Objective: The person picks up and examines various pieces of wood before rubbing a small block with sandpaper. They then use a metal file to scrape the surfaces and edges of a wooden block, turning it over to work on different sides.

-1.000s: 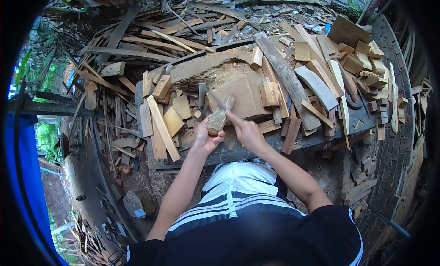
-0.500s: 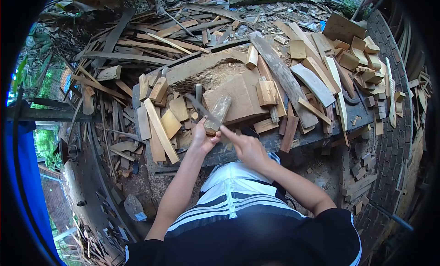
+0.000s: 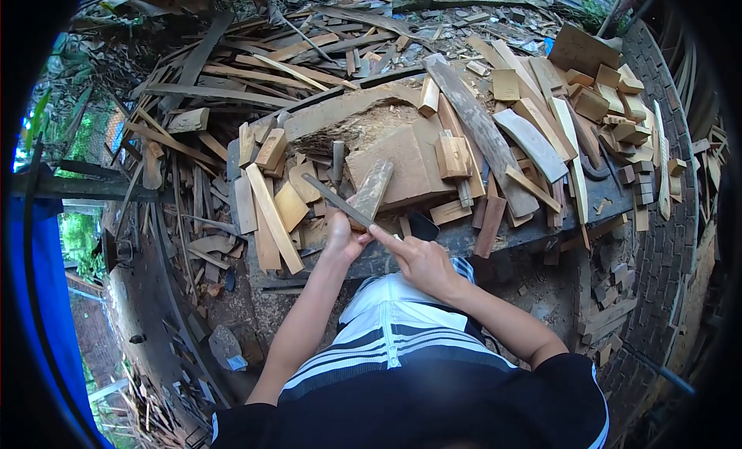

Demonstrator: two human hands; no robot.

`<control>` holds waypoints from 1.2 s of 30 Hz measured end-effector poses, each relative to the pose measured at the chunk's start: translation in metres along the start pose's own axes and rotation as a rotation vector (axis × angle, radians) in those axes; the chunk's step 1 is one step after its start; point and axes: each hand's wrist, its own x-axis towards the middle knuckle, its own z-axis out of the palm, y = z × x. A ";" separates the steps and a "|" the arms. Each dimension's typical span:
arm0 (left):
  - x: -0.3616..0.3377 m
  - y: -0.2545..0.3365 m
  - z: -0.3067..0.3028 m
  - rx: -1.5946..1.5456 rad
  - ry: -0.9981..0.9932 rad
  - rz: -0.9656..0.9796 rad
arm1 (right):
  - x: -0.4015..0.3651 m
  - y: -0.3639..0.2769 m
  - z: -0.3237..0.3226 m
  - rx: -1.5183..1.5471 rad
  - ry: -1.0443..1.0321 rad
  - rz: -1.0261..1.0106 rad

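Note:
My left hand (image 3: 342, 239) is closed around the lower end of a short wooden block (image 3: 376, 188), which slants up and away from me against a large tan block (image 3: 406, 159). In my right hand (image 3: 423, 265) is a long, narrow, dark blade-like tool (image 3: 334, 195); its handle is hidden by my fingers. My right index finger stretches along the tool toward the block. The tool crosses over the block's lower end and my left fingertips, its tip pointing up and left. A dark upright peg (image 3: 338, 159) stands just beyond the tool.
The workbench (image 3: 371, 261) carries several loose slats and offcuts, including a pale slat (image 3: 274, 217) on the left and a long grey plank (image 3: 479, 132) on the right. Stacked blocks (image 3: 610, 101) stand at far right. Scrap wood (image 3: 232, 78) lies piled behind.
The tool, smeared by motion before, now shows sharply and has dropped slightly lower toward me. My right hand has moved slightly down. The block stays in my left hand.

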 end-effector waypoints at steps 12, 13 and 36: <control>-0.010 -0.019 0.019 0.309 0.070 0.210 | 0.025 0.019 0.014 0.001 0.090 0.053; -0.012 -0.019 0.020 0.310 0.069 0.203 | 0.024 0.022 0.012 0.027 0.091 0.047; -0.017 -0.003 0.013 0.408 -0.050 0.157 | 0.071 0.059 0.021 0.155 0.167 0.166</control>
